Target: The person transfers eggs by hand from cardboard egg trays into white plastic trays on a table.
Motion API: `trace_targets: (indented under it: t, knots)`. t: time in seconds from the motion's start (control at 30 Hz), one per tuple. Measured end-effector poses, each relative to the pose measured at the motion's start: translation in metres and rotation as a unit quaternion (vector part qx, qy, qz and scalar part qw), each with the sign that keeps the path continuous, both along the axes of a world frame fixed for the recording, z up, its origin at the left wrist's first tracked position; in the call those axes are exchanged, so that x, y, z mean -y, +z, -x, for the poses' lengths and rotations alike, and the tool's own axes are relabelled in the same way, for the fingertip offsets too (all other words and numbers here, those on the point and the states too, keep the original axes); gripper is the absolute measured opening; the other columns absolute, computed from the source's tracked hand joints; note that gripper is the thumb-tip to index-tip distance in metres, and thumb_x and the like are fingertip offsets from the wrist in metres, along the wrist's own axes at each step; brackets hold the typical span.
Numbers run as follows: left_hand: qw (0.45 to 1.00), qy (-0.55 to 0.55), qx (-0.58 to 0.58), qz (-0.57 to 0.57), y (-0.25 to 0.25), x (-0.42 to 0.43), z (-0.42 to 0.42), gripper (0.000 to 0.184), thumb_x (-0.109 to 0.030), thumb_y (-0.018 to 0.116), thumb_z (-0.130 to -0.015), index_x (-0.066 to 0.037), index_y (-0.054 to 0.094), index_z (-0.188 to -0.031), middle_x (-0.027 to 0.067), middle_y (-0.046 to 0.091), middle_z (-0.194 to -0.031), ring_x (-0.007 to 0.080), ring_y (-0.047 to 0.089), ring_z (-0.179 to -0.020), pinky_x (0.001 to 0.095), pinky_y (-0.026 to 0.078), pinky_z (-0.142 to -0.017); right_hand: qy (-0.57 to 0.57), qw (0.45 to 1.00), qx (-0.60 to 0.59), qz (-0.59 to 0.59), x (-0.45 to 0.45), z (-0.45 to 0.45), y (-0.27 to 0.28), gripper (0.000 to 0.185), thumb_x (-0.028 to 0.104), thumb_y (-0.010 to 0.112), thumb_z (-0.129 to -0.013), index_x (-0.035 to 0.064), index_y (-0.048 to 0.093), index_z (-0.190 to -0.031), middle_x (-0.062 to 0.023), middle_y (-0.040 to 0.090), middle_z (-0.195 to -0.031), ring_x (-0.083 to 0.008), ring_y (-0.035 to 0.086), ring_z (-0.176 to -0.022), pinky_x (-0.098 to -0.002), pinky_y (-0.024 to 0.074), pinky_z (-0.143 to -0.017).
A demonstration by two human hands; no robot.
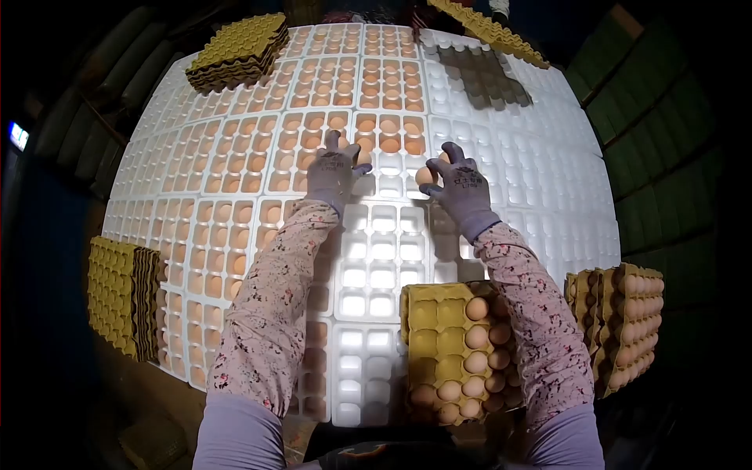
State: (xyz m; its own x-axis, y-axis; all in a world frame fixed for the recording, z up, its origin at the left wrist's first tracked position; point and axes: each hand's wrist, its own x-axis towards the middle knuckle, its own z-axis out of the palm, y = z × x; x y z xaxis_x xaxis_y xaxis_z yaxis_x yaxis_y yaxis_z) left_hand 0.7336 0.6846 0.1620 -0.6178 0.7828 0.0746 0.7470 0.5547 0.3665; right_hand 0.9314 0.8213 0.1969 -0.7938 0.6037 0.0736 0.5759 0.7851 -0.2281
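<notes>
Both hands wear grey-purple gloves below floral sleeves. My left hand [335, 171] is over the white foam tray [388, 192] in the middle, its fingers curled round an egg [363, 159] near the thumb. Across the same tray, my right hand [460, 182] pinches eggs [425, 175] between thumb and fingers at the tray's right side; part of them is hidden by the glove. Brown eggs [389, 145] fill the tray's upper rows, while its lower cells hold none. A yellow carton [437, 329] partly filled with eggs lies beneath my right forearm.
White foam trays cover the table, egg-filled at left [223, 176] and without eggs at right [548, 188]. Stacked yellow cartons stand at the upper left [239, 48], lower left [121, 298] and upper right [497, 33]. Cartons with eggs [638, 321] stand at the right edge.
</notes>
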Motion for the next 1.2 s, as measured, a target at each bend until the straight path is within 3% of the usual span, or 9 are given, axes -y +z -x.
trace_targets:
  t: [0.1, 0.23, 0.37, 0.57, 0.73, 0.9, 1.07, 1.1, 1.2]
  knots:
    - [0.993, -0.032, -0.046, 0.104, -0.017, -0.019, 0.010, 0.039, -0.031, 0.068, -0.094, -0.015, 0.063, -0.129, 0.0174, 0.043, -0.147, 0.0354, 0.062, -0.115, 0.0462, 0.054, -0.094, -0.021, 0.993, 0.112, -0.034, -0.036, 0.050, -0.035, 0.027, 0.029, 0.070, -0.088, 0.0183, 0.068, -0.113, -0.0059, 0.049, -0.133, -0.0326, 0.059, -0.111, -0.0454, 0.0554, -0.089]
    - [0.997, -0.029, 0.006, -0.078, -0.026, -0.002, -0.003, 0.040, -0.033, 0.063, -0.095, -0.014, 0.062, -0.130, 0.0171, 0.055, -0.135, 0.0360, 0.066, -0.105, 0.0452, 0.053, -0.092, 0.013, 0.994, -0.051, 0.091, -0.032, 0.076, -0.053, 0.034, 0.026, 0.061, -0.093, 0.0235, 0.066, -0.127, -0.0059, 0.058, -0.131, -0.0288, 0.066, -0.109, -0.0417, 0.0532, -0.094]
    - [0.993, -0.073, 0.043, 0.081, -0.018, 0.002, -0.015, 0.045, -0.026, 0.070, -0.089, -0.014, 0.062, -0.132, 0.0126, 0.064, -0.121, 0.0295, 0.067, -0.103, 0.0403, 0.054, -0.088, 0.043, 0.994, 0.038, 0.091, -0.024, 0.093, -0.076, 0.039, 0.025, 0.059, -0.094, 0.0247, 0.061, -0.133, -0.0064, 0.060, -0.128, -0.0291, 0.066, -0.106, -0.0404, 0.0534, -0.092]
    - [0.924, -0.027, 0.216, -0.313, -0.067, -0.042, -0.033, 0.055, -0.021, 0.067, -0.093, -0.006, 0.052, -0.144, 0.0171, 0.060, -0.130, 0.0289, 0.064, -0.113, 0.0382, 0.051, -0.098, 0.019, 0.952, -0.216, 0.215, -0.026, 0.049, -0.116, 0.059, 0.021, 0.059, -0.094, 0.0221, 0.043, -0.150, -0.0161, 0.059, -0.126, -0.0339, 0.060, -0.114, -0.0451, 0.0488, -0.097]
    - [0.978, -0.080, 0.105, -0.160, -0.074, -0.045, -0.053, 0.061, -0.032, 0.034, -0.108, -0.005, 0.017, -0.159, 0.0198, 0.033, -0.159, 0.0327, 0.024, -0.151, 0.0470, 0.009, -0.125, -0.031, 0.880, -0.293, 0.374, -0.010, -0.019, -0.043, 0.054, 0.007, 0.053, -0.099, 0.0145, 0.043, -0.151, -0.0115, 0.054, -0.141, -0.0225, 0.052, -0.132, -0.0366, 0.0441, -0.106]
    - [0.847, -0.002, 0.457, -0.271, -0.018, 0.073, -0.100, 0.058, -0.026, 0.047, -0.107, 0.001, 0.029, -0.154, 0.0157, 0.055, -0.136, 0.0233, 0.059, -0.118, 0.0343, 0.050, -0.099, -0.206, 0.898, -0.243, 0.305, 0.028, -0.217, 0.038, 0.048, 0.022, 0.057, -0.102, 0.0069, 0.049, -0.147, -0.0071, 0.053, -0.145, -0.0174, 0.047, -0.133, -0.0335, 0.0373, -0.112]
    - [0.692, 0.058, 0.711, -0.110, -0.016, 0.214, -0.223, 0.061, -0.037, 0.043, -0.109, -0.001, 0.028, -0.156, 0.0124, 0.055, -0.135, 0.0184, 0.058, -0.116, 0.0332, 0.048, -0.101, -0.347, 0.737, -0.206, 0.541, 0.083, -0.371, 0.011, 0.061, 0.048, 0.039, -0.108, 0.0008, 0.048, -0.146, -0.0115, 0.059, -0.137, -0.0187, 0.055, -0.123, -0.0329, 0.0412, -0.107]
    - [0.664, 0.063, 0.737, -0.109, -0.021, 0.224, -0.251, 0.059, -0.032, 0.041, -0.110, 0.002, 0.026, -0.155, 0.0157, 0.054, -0.137, 0.0191, 0.058, -0.115, 0.0327, 0.048, -0.101, -0.369, 0.790, -0.085, 0.482, 0.094, -0.371, 0.012, 0.071, 0.059, 0.034, -0.106, 0.0009, 0.051, -0.143, -0.0118, 0.060, -0.135, -0.0198, 0.056, -0.121, -0.0327, 0.0428, -0.105]
    - [0.716, 0.020, 0.677, -0.169, -0.020, 0.207, -0.295, 0.057, -0.034, 0.042, -0.109, 0.004, 0.034, -0.150, 0.0177, 0.053, -0.140, 0.0252, 0.051, -0.126, 0.0340, 0.039, -0.109, -0.331, 0.752, -0.090, 0.563, 0.095, -0.376, 0.005, 0.076, 0.063, 0.033, -0.105, 0.0018, 0.047, -0.146, -0.0098, 0.059, -0.139, -0.0214, 0.057, -0.120, -0.0344, 0.0435, -0.104]
